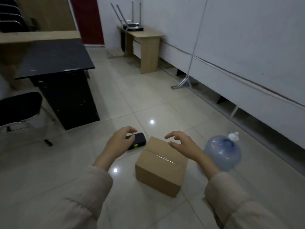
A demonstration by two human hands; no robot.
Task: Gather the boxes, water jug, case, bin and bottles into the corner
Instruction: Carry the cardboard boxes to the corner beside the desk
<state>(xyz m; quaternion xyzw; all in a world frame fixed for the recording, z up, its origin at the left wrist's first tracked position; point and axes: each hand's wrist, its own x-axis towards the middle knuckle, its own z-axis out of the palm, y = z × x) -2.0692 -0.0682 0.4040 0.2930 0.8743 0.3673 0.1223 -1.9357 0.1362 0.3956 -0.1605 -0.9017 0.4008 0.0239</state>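
On the pale tiled floor (pixel 148 100), near the bottom middle of the view: a sealed cardboard box (pixel 160 166), tape running across its top. Just beyond its left corner, a flat black case (pixel 138 140) with a small green mark on its near edge, lying flat on the tiles. To the right of the box, a clear blue water jug (pixel 222 153) on its side, white-capped neck pointing away toward the white wall panels (pixel 247 47).

Above the case, the left hand (pixel 119 141), fingers (pixel 132 129) loosely spread and curved, holding nothing; contact with the case impossible to tell. Above the far right part of the box, the right hand (pixel 183 144), fingers (pixel 171 135) likewise spread and curved, empty, apparently clear of the cardboard. Pale sleeves on both forearms.

Further left, a black desk (pixel 57 63) and a dark chair (pixel 19 108). Against the far wall, a light wooden desk (pixel 145 47) with an upturned stool (pixel 130 22) on its tabletop. Behind that, a dark red door (pixel 89 19).
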